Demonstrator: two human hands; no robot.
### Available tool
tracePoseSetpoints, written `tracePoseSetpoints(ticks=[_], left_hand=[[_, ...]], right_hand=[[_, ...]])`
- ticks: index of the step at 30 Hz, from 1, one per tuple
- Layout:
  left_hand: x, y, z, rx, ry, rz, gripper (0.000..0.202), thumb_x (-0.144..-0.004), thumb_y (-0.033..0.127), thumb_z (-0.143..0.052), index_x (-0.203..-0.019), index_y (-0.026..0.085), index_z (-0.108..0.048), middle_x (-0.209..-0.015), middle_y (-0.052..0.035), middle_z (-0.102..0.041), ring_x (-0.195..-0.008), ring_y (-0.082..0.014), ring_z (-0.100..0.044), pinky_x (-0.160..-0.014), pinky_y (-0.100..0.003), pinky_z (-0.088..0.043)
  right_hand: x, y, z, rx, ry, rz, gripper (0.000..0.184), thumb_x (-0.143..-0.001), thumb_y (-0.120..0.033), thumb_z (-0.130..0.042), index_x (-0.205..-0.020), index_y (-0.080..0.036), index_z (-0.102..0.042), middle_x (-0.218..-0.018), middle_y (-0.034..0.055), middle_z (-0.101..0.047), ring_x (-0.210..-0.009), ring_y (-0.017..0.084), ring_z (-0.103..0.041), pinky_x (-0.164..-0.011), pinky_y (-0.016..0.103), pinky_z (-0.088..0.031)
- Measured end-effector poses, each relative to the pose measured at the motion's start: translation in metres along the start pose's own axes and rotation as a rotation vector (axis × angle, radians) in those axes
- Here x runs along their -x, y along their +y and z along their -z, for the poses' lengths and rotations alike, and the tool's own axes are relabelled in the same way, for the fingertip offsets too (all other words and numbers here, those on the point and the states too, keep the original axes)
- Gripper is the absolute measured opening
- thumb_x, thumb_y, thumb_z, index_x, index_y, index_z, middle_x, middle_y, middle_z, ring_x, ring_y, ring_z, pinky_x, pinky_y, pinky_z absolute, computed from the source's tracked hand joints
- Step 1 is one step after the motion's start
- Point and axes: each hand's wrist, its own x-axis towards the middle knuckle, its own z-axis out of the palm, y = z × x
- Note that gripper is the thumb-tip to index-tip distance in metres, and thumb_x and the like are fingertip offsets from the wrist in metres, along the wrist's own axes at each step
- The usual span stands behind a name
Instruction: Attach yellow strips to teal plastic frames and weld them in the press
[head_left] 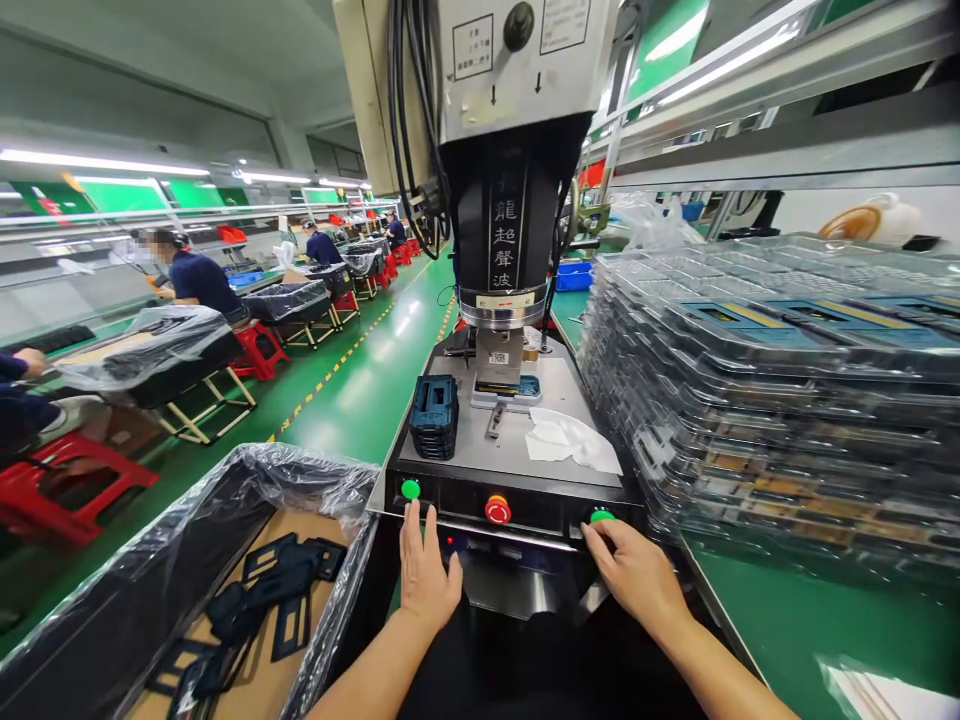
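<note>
An ultrasonic welding machine (510, 200) stands in front of me, its horn lowered onto a small blue part (525, 386) on the fixture. My left hand (424, 570) lies flat with fingers stretched out, its fingertips at the left green button (410, 489). My right hand (630, 575) rests at the front panel with a fingertip on the right green button (601, 516). A red button (497, 509) sits between them. A stack of dark blue parts (434, 415) stands on the machine's grey plate (495, 450), left of the fixture. Neither hand holds anything.
A tall stack of clear plastic trays (765, 390) fills the green bench at right. A plastic-lined box (225, 590) with dark flat parts sits at lower left. A white cloth (570, 440) lies on the plate. Other workers sit at benches across the green aisle at left.
</note>
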Motion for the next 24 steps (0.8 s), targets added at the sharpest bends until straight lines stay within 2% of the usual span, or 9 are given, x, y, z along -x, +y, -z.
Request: tracePoseSetpoints(ticks=[3, 6, 9, 12, 14, 20, 24], left_hand=[[0.023, -0.006, -0.006, 0.019, 0.011, -0.028, 0.061, -0.083, 0.019, -0.047, -0.141, 0.008, -0.031, -0.153, -0.0193, -0.013, -0.143, -0.0304, -0.014, -0.113, -0.047, -0.027], [0.049, -0.014, -0.015, 0.021, -0.072, -0.016, 0.059, -0.083, 0.019, -0.045, -0.140, 0.010, -0.033, -0.151, -0.0177, -0.017, -0.141, -0.0280, -0.020, -0.113, -0.044, -0.028], [0.067, -0.020, -0.023, -0.016, -0.281, 0.117, 0.063, -0.080, 0.019, -0.047, -0.141, 0.011, -0.034, -0.153, -0.0159, -0.017, -0.141, -0.0286, -0.022, -0.114, -0.042, -0.025], [0.074, -0.023, -0.028, -0.091, -0.530, 0.308, 0.066, -0.077, 0.022, -0.051, -0.141, 0.012, -0.038, -0.152, -0.0155, -0.026, -0.139, -0.0304, -0.026, -0.113, -0.042, -0.024], [0.074, -0.022, -0.030, -0.115, -0.602, 0.355, 0.066, -0.077, 0.025, -0.051, -0.141, 0.012, -0.039, -0.150, -0.0162, -0.031, -0.138, -0.0312, -0.027, -0.112, -0.044, -0.024], [0.075, -0.019, -0.034, -0.173, -0.592, 0.289, 0.061, -0.080, 0.026, -0.046, -0.140, 0.013, -0.040, -0.148, -0.0162, -0.034, -0.137, -0.0309, -0.028, -0.110, -0.046, -0.023], [0.076, -0.019, -0.037, -0.177, -0.573, 0.260, 0.058, -0.081, 0.026, -0.045, -0.138, 0.013, -0.043, -0.146, -0.0162, -0.036, -0.134, -0.0315, -0.031, -0.109, -0.046, -0.025]], right_hand=[[-0.001, 0.000, 0.000, -0.004, -0.004, -0.028, 0.042, -0.087, -0.054, -0.038, -0.069, -0.024, -0.062, -0.072, 0.0018, -0.066, -0.068, 0.020, -0.061, -0.064, 0.030, -0.042], [-0.002, 0.000, -0.001, -0.012, -0.002, -0.045, 0.043, -0.086, -0.056, -0.039, -0.070, -0.025, -0.063, -0.074, 0.0020, -0.067, -0.070, 0.020, -0.062, -0.066, 0.030, -0.043], [-0.002, 0.001, -0.002, -0.023, 0.006, -0.052, 0.042, -0.085, -0.056, -0.040, -0.070, -0.024, -0.065, -0.075, 0.0022, -0.068, -0.071, 0.021, -0.063, -0.068, 0.030, -0.044], [-0.001, 0.000, -0.002, -0.040, 0.014, -0.055, 0.041, -0.086, -0.054, -0.042, -0.071, -0.024, -0.066, -0.077, 0.0023, -0.069, -0.072, 0.020, -0.063, -0.067, 0.029, -0.044], [0.000, -0.002, -0.001, -0.054, 0.038, -0.051, 0.041, -0.087, -0.053, -0.043, -0.073, -0.023, -0.067, -0.078, 0.0026, -0.069, -0.072, 0.020, -0.064, -0.067, 0.029, -0.044], [0.001, -0.019, 0.010, -0.112, 0.157, 0.049, 0.041, -0.090, -0.049, -0.043, -0.074, -0.020, -0.066, -0.073, 0.0043, -0.068, -0.067, 0.017, -0.062, -0.066, 0.027, -0.045], [-0.013, -0.034, 0.022, -0.090, 0.160, 0.116, 0.040, -0.091, -0.045, -0.042, -0.074, -0.019, -0.066, -0.070, 0.0041, -0.066, -0.063, 0.015, -0.059, -0.063, 0.025, -0.043]])
